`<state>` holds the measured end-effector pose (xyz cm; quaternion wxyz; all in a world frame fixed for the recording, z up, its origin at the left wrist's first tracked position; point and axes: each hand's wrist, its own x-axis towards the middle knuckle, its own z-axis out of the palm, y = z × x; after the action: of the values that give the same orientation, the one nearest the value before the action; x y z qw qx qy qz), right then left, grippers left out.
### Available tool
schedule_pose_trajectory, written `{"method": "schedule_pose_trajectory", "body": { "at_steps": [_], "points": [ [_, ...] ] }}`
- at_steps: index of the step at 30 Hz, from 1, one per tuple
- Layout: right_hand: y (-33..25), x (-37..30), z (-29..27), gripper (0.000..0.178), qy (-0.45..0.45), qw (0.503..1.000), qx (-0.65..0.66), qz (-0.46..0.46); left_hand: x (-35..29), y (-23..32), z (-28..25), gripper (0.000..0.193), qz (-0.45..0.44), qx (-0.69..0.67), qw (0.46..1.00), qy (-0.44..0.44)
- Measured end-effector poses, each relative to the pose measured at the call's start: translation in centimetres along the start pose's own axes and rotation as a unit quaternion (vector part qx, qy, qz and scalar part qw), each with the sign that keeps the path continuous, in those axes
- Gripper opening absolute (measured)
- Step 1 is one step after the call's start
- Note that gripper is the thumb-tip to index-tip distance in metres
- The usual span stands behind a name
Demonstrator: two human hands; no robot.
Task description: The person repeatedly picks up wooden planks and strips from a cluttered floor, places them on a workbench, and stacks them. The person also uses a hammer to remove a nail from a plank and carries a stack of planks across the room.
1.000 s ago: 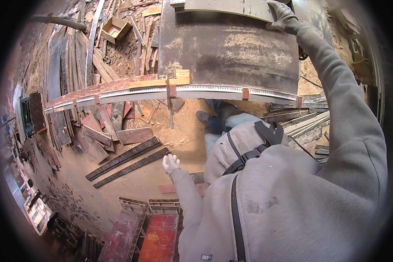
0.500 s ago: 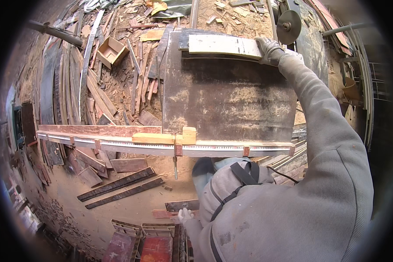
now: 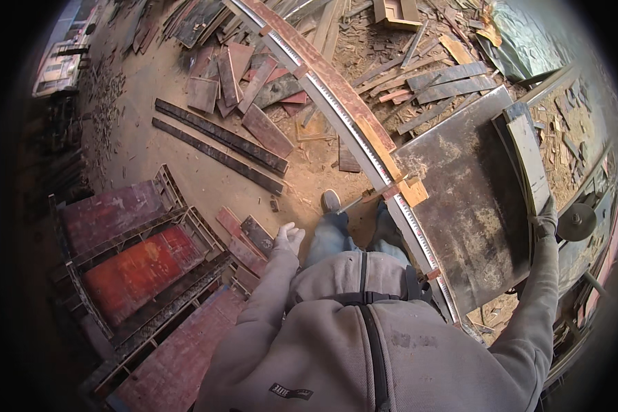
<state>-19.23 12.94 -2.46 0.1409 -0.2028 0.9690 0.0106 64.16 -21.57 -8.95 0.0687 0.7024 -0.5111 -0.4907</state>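
Note:
My right hand (image 3: 545, 218), gloved, grips the near end of a pale board (image 3: 529, 161). This long, narrow board lies along the far right edge of a dark, worn tabletop (image 3: 463, 206), with darker strips beneath or beside it. My left hand (image 3: 290, 239), also gloved, hangs free at my left side with loosely bent fingers apart and nothing in them. Along the table's left edge runs a rail with a measuring scale (image 3: 343, 113). A yellow wooden block (image 3: 413, 191) sits against that rail, with a metal rod by it.
A round disc blade (image 3: 577, 222) stands just right of my right hand. Two dark strips (image 3: 220, 141) lie on the floor ahead left. Red panels in metal frames (image 3: 144, 271) stand at left. Scrap boards (image 3: 268, 130) and an open wooden box (image 3: 397, 12) lie beyond the rail.
My view has swung left, so the table now appears at the right, tilted. My left hand has risen further into sight. My right hand stays on the pale board's end.

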Motion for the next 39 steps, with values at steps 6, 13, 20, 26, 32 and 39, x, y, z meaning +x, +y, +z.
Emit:
{"method": "schedule_pose_trajectory", "body": {
  "at_steps": [6, 13, 20, 26, 32, 39],
  "points": [
    [1.3, 1.1, -2.3, 0.137, 0.118, 0.983, -0.130, -0.057, 1.0, -2.2, -0.3, 0.055, -0.055, -0.008, 0.998, -0.024],
    [-30.5, -20.3, -2.8, 0.025, 0.070, 0.886, 0.409, -0.207, 9.3, -11.1, -4.4, 0.023, -0.141, -0.025, 0.990, 0.013],
    [-59.9, -41.3, 12.7, 0.048, -0.307, 0.904, 0.117, -0.275, 16.7, -26.5, -4.2, 0.029, -0.258, -0.021, 0.962, -0.084],
    [-72.1, -38.4, 41.7, 0.095, -0.427, 0.857, -0.147, -0.246, 27.8, -35.6, -3.8, 0.045, -0.213, -0.121, 0.968, 0.058],
    [-79.9, -29.2, 65.7, 0.092, -0.365, 0.913, -0.049, -0.176, 38.9, -43.1, 5.1, 0.061, -0.236, -0.255, 0.934, 0.082],
    [-83.1, -24.6, 78.8, 0.061, -0.375, 0.906, 0.050, -0.192, 49.1, -46.8, 15.0, 0.078, -0.273, -0.295, 0.909, 0.108]
  ]
}}
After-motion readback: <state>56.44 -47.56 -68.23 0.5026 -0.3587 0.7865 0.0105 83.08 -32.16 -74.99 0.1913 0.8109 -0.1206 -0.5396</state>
